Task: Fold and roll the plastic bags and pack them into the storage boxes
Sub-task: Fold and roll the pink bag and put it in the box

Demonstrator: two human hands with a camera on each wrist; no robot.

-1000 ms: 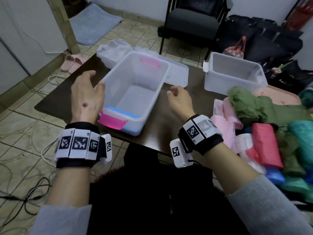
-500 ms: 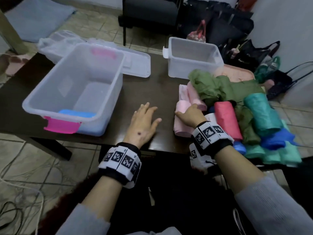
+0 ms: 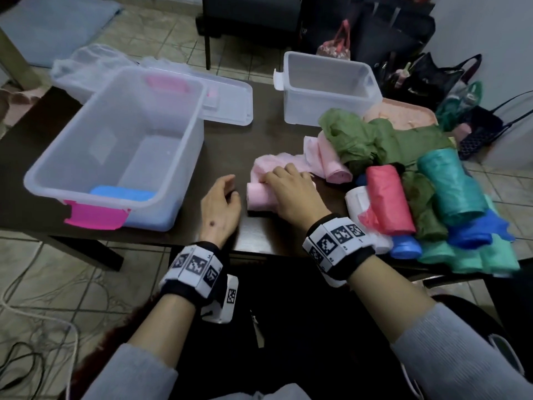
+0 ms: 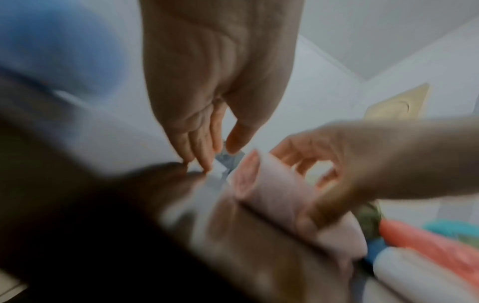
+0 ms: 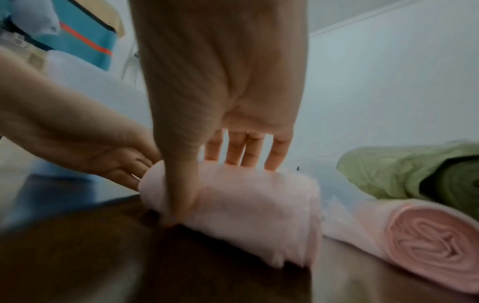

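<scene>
The right hand point(image 3: 291, 192) is on a pink roll of bags point(image 3: 258, 197) that lies on the dark table point(image 3: 225, 145), near the front edge. Its thumb goes down the near side of the roll and its other fingers point(image 5: 234, 149) reach over the top, so it has hold of the roll. Some loose pink plastic trails from the roll toward the back.

The left hand point(image 3: 220, 207) is just left of the roll. Its fingers point(image 4: 199, 151) hang loose and a bit bent, with the tips at the end of the roll. They hold nothing. The picture is too blurry to tell if they touch the roll.

A big clear box with pink clips point(image 3: 115, 151) stands on the left part of the table. A blue roll point(image 3: 122, 194) lies inside it at the near end. A clear lid point(image 3: 227, 102) lies flat behind the box. A small clear box point(image 3: 328, 90) stands at the back of the table, to the right.

On the right is a pile of bags. There is a second pink roll point(image 3: 331, 160), a crumpled green bag point(image 3: 363, 137), a red roll point(image 3: 389, 197), a teal roll point(image 3: 450, 183) and a white roll point(image 3: 357, 200). More blue and teal rolls lie at the near edge.
</scene>
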